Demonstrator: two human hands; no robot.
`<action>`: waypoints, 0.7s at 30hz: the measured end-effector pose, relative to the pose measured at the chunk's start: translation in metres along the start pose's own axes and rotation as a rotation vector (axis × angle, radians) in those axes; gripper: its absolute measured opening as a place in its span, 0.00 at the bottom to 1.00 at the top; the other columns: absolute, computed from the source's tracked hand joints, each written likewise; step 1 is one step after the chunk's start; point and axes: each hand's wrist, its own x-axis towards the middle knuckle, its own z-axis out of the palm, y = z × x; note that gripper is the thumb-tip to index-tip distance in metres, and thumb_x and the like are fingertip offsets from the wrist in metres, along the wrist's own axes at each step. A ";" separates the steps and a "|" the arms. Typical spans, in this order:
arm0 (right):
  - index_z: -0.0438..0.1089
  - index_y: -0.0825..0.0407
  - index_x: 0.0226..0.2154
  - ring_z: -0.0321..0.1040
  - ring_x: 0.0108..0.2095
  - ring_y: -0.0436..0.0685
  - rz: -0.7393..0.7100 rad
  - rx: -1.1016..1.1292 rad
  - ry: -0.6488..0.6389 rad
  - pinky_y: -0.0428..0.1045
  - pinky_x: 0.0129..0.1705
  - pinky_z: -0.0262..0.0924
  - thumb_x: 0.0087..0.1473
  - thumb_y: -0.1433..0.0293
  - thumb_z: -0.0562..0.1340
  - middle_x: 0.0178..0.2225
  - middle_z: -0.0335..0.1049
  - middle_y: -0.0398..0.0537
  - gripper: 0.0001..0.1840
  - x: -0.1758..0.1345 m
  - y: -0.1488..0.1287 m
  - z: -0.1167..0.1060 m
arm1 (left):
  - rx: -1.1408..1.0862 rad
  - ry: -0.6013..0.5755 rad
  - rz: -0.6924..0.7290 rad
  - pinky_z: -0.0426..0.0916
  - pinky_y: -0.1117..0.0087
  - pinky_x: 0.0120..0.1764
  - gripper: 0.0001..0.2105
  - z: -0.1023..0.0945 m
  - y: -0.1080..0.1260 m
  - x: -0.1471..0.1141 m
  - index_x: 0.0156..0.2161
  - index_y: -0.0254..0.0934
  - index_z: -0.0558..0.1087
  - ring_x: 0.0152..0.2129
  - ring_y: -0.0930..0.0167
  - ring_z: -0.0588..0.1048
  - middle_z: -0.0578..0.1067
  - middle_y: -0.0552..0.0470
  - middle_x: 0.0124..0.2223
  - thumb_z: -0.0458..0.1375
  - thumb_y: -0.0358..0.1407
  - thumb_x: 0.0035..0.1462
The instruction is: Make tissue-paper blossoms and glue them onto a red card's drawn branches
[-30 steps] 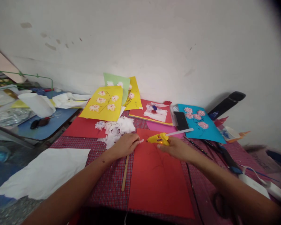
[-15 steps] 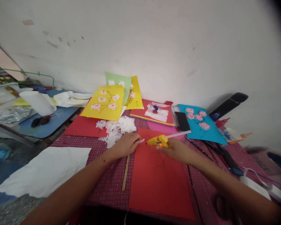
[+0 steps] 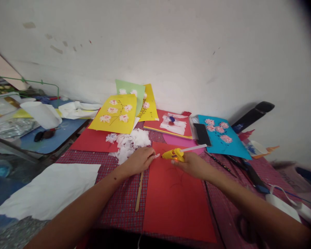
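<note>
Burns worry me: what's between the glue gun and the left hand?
In the head view, a small whitish scrap, held by the left hand, facing the glue gun.

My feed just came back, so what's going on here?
A person's right hand holds a yellow glue gun over a red sheet, aimed toward a small pale scrap that the left hand pinches near the sheet's left edge. A slight gap shows between gun and scrap. Torn white paper is heaped beyond the left hand; a wooden stick lies beside the sheet.
</note>
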 end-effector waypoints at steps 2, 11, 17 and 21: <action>0.78 0.52 0.38 0.73 0.31 0.61 0.012 -0.017 -0.007 0.48 0.33 0.62 0.57 0.58 0.59 0.31 0.79 0.50 0.18 -0.001 -0.002 -0.002 | 0.002 0.001 -0.001 0.65 0.65 0.43 0.10 0.000 0.000 0.000 0.39 0.37 0.68 0.38 0.66 0.72 0.74 0.49 0.38 0.47 0.37 0.68; 0.78 0.51 0.45 0.75 0.37 0.63 0.032 -0.065 -0.057 0.50 0.41 0.66 0.58 0.57 0.58 0.36 0.80 0.51 0.21 -0.010 -0.007 -0.012 | -0.003 0.002 -0.002 0.65 0.64 0.44 0.11 -0.001 0.001 -0.001 0.39 0.37 0.68 0.39 0.66 0.72 0.74 0.49 0.39 0.46 0.38 0.68; 0.78 0.50 0.42 0.75 0.35 0.63 0.034 -0.058 -0.089 0.50 0.39 0.65 0.58 0.57 0.58 0.32 0.79 0.50 0.19 -0.016 -0.003 -0.012 | 0.005 0.001 -0.003 0.65 0.64 0.44 0.11 -0.001 0.002 0.000 0.39 0.37 0.68 0.38 0.66 0.72 0.74 0.49 0.38 0.45 0.39 0.68; 0.79 0.51 0.36 0.74 0.33 0.62 0.062 -0.042 -0.088 0.50 0.37 0.64 0.57 0.57 0.60 0.27 0.78 0.51 0.18 -0.017 -0.007 -0.009 | -0.002 0.005 0.004 0.65 0.64 0.44 0.11 0.000 0.001 0.000 0.39 0.37 0.68 0.39 0.66 0.72 0.74 0.49 0.39 0.46 0.38 0.68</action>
